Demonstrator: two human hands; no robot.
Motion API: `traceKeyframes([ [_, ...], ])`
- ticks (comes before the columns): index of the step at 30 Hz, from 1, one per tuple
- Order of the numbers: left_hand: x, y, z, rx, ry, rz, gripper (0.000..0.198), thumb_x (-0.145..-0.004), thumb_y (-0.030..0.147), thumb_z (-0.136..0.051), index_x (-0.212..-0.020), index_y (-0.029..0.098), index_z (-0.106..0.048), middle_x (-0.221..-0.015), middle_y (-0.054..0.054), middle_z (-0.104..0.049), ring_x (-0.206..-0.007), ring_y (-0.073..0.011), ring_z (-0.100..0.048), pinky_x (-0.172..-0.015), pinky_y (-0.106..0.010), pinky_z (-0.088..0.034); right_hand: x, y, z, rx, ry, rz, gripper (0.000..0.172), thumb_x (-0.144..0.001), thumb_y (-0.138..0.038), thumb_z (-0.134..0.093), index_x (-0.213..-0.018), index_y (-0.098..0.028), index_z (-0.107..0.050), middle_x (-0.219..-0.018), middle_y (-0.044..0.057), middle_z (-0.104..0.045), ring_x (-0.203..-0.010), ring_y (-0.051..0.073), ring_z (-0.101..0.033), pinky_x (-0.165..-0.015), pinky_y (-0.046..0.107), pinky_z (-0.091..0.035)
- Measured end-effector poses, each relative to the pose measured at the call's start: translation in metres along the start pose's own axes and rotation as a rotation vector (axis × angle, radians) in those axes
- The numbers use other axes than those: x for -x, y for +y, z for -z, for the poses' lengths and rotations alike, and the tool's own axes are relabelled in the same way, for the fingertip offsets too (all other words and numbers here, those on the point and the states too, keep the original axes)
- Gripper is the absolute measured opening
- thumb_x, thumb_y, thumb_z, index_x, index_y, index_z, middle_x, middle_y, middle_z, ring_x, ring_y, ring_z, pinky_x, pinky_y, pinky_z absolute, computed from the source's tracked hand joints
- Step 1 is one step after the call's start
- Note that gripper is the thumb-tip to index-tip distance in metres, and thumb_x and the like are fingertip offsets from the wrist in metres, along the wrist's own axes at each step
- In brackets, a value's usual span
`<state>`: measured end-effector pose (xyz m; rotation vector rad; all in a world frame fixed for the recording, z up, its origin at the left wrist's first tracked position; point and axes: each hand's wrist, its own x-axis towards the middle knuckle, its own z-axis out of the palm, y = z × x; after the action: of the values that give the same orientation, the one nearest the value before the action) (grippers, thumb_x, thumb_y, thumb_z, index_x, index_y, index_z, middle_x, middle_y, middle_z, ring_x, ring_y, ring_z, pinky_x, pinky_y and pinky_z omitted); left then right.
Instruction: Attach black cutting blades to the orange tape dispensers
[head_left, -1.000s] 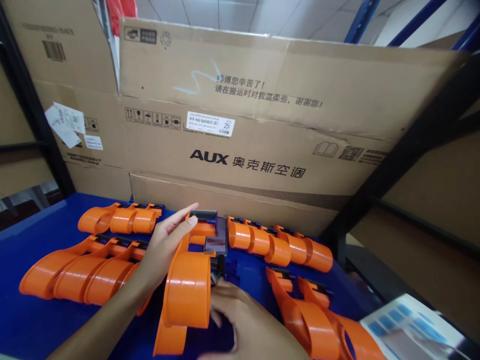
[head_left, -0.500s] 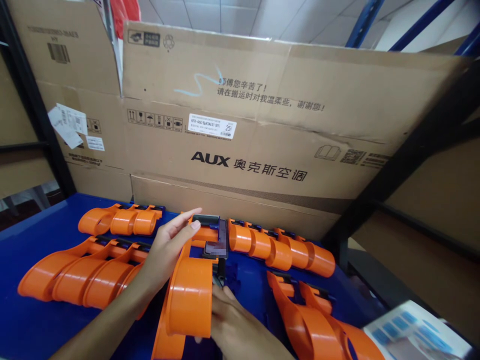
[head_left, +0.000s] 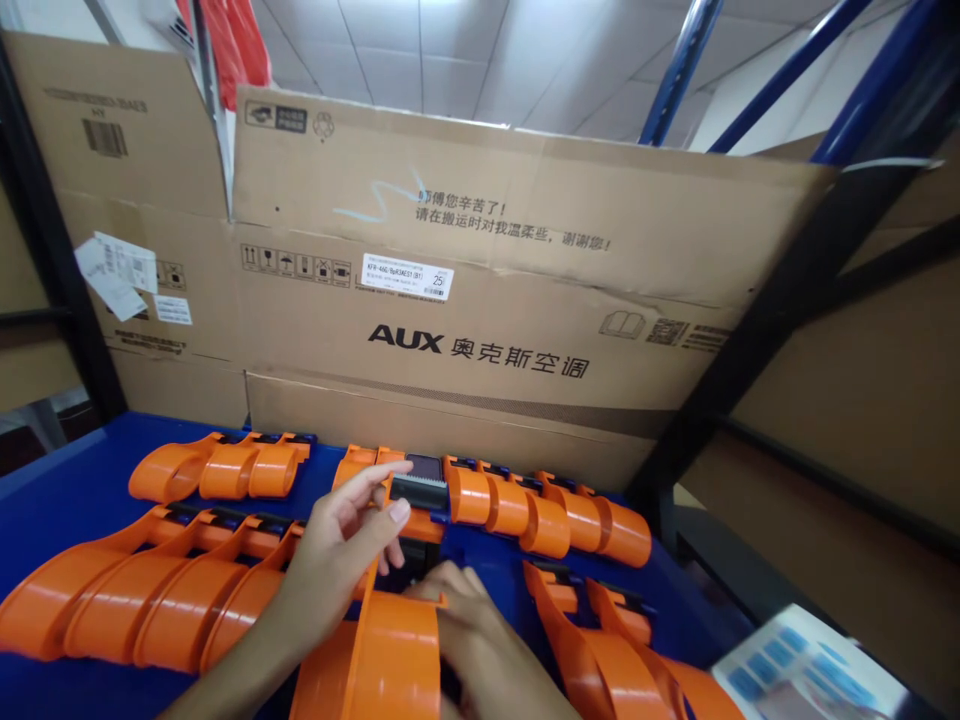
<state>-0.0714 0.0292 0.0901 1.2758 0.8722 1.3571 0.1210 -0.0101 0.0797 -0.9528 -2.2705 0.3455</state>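
Low in the head view, both hands are on an orange tape dispenser [head_left: 397, 645] with a black roller and a serrated blade edge at its top. My left hand [head_left: 356, 535] holds its upper left side, thumb and forefinger closed about the roller's end. Behind the wide orange hub, my right hand [head_left: 469, 620] is closed on the lower part; the hub hides its fingers and the grip. Similar orange tape dispensers lie to the left [head_left: 176, 590], and more lie in a back row [head_left: 517, 500] just beyond my hands.
The blue shelf surface [head_left: 45, 450] carries further orange dispensers at back left [head_left: 225, 470] and right [head_left: 622, 650]. A large cardboard sheet [head_left: 480, 320] stands behind. Dark posts [head_left: 660, 500] flank the shelf. A white and blue printed box [head_left: 806, 665] sits at lower right.
The view has tipped upward slightly. The held dispenser has turned, so its roller and blade edge now face me more. Both hands keep their hold.
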Motion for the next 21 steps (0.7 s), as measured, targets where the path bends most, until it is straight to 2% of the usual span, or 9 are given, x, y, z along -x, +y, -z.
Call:
traceKeyframes([
  [2,0.002,-0.001,-0.002,0.012,-0.051,0.027,0.052,-0.092,0.045,-0.071,-0.138,0.023,-0.061,-0.068,0.002,-0.066,-0.055,-0.0157,-0.063,-0.053,-0.025,-0.051,0.002,0.007,0.002,-0.064,0.06,-0.063,0.016,-0.099,-0.022,-0.057,-0.1,-0.027,-0.071,-0.104,0.001,-0.076,-0.1,0.02,-0.07,-0.091,0.034,-0.058],
  [3,0.003,-0.001,-0.003,0.015,-0.068,0.031,0.051,-0.092,0.044,-0.072,-0.137,0.024,-0.06,-0.07,0.002,-0.067,-0.053,-0.0153,-0.063,-0.051,-0.024,-0.05,0.004,0.011,0.001,-0.101,0.138,-0.094,0.018,-0.101,-0.022,-0.054,-0.106,-0.027,-0.07,-0.105,0.002,-0.076,-0.099,0.021,-0.071,-0.09,0.035,-0.058],
  [5,0.005,-0.001,-0.006,0.02,-0.101,0.026,0.045,-0.09,0.041,-0.074,-0.13,0.026,-0.061,-0.082,0.001,-0.069,-0.052,-0.0128,-0.063,-0.049,-0.023,-0.049,0.009,0.019,-0.001,-0.141,0.331,-0.134,0.027,-0.102,-0.026,-0.055,-0.126,-0.027,-0.065,-0.112,0.005,-0.076,-0.102,0.022,-0.072,-0.091,0.037,-0.059],
  [8,0.01,0.0,-0.012,0.008,-0.201,0.048,0.034,-0.091,0.04,-0.075,-0.119,0.027,-0.062,-0.093,0.0,-0.069,-0.054,-0.0109,-0.063,-0.052,-0.023,-0.052,0.014,0.024,-0.005,-0.112,0.474,-0.14,0.044,-0.099,-0.03,-0.061,-0.143,-0.028,-0.057,-0.123,0.008,-0.074,-0.106,0.025,-0.073,-0.09,0.038,-0.061],
  [12,0.016,-0.003,-0.017,0.023,-0.272,0.099,0.032,-0.094,0.044,-0.071,-0.12,0.027,-0.061,-0.09,0.0,-0.068,-0.057,-0.0104,-0.059,-0.058,-0.024,-0.054,0.012,0.021,-0.007,-0.046,0.543,-0.083,0.042,-0.097,-0.024,-0.063,-0.139,-0.028,-0.062,-0.111,0.006,-0.077,-0.096,0.024,-0.074,-0.084,0.036,-0.062],
  [16,0.02,-0.007,-0.021,0.026,-0.29,0.142,0.037,-0.093,0.046,-0.072,-0.122,0.026,-0.061,-0.086,0.002,-0.063,-0.056,-0.0088,-0.055,-0.05,-0.02,-0.048,0.01,0.018,-0.008,-0.005,0.542,-0.02,0.047,-0.093,-0.017,-0.064,-0.139,-0.029,-0.061,-0.108,0.005,-0.075,-0.092,0.023,-0.073,-0.08,0.034,-0.062],
  [21,0.019,-0.007,-0.021,-0.023,-0.315,0.114,0.03,-0.092,0.045,-0.074,-0.112,0.024,-0.064,-0.088,0.003,-0.062,-0.048,-0.0044,-0.043,-0.044,-0.017,-0.038,0.015,0.021,-0.012,0.003,0.57,0.052,0.049,-0.091,-0.012,-0.063,-0.138,-0.026,-0.059,-0.089,0.002,-0.069,-0.074,0.019,-0.068,-0.066,0.031,-0.06],
])
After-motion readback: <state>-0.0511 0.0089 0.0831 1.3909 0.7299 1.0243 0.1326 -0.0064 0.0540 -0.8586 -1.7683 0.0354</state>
